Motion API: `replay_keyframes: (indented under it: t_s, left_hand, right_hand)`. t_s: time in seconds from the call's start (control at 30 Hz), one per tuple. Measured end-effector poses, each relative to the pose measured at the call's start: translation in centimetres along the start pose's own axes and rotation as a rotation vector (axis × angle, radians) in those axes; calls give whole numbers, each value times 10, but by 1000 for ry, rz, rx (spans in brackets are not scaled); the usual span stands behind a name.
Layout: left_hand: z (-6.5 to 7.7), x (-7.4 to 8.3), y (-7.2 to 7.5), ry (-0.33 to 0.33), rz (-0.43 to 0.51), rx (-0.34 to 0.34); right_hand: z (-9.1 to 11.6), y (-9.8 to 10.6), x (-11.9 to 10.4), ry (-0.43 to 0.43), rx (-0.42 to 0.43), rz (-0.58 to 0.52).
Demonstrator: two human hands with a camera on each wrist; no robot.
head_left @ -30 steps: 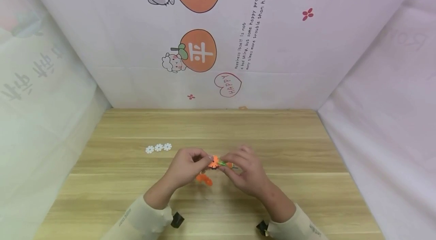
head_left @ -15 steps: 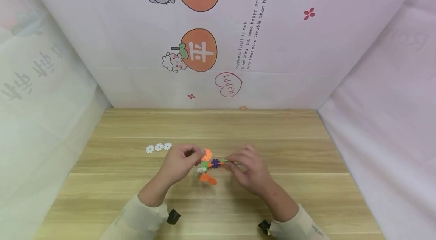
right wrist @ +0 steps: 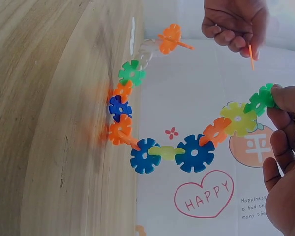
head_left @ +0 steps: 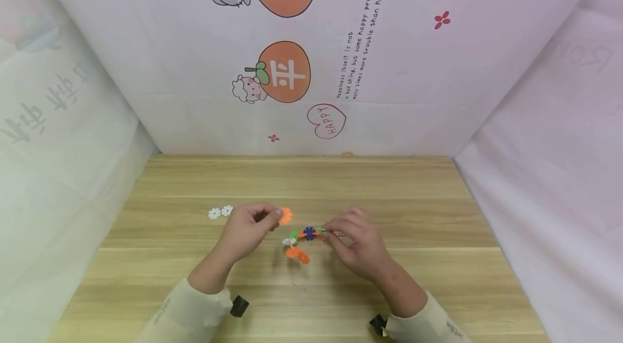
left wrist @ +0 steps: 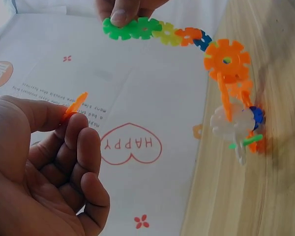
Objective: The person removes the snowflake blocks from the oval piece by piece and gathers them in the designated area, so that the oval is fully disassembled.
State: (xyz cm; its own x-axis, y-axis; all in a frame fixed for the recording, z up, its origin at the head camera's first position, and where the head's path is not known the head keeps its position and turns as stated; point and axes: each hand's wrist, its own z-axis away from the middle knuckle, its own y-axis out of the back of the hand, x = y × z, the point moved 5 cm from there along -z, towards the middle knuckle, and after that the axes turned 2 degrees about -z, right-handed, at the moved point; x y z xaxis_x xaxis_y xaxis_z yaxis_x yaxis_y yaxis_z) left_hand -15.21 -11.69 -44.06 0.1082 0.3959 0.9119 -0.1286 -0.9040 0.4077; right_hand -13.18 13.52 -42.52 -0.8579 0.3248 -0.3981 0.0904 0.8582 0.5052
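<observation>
My left hand pinches a single orange snowflake disc between thumb and forefinger, apart from the chain. Thumb and fingers of my right hand grip the green end disc of a chain of interlocked snowflake discs. From there, in the right wrist view, the chain curves through yellow, orange and blue discs, then on to white ones and an orange end. In the head view, its dark blue disc shows between the hands, and its orange tail lies nearer the person.
White snowflake discs lie in a row on the wooden table, left of my left hand, which covers part of the row. A printed white cloth rises behind the table, with more cloth at both sides.
My left hand has drawn the orange disc leftward, away from the chain and my right hand. More of the chain's middle now shows. The right hand keeps its hold on the chain, nearly still.
</observation>
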Motion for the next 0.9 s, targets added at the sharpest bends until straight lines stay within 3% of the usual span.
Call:
replay_keyframes:
  t_s: [0.63, 0.9]
  left_hand:
    - [-4, -20, 33, 102, -103, 96]
    - [-4, -35, 56, 91, -163, 122]
  right_hand:
    - [-1, 3, 0, 2, -10, 17]
    - [-2, 4, -1, 11, -6, 13]
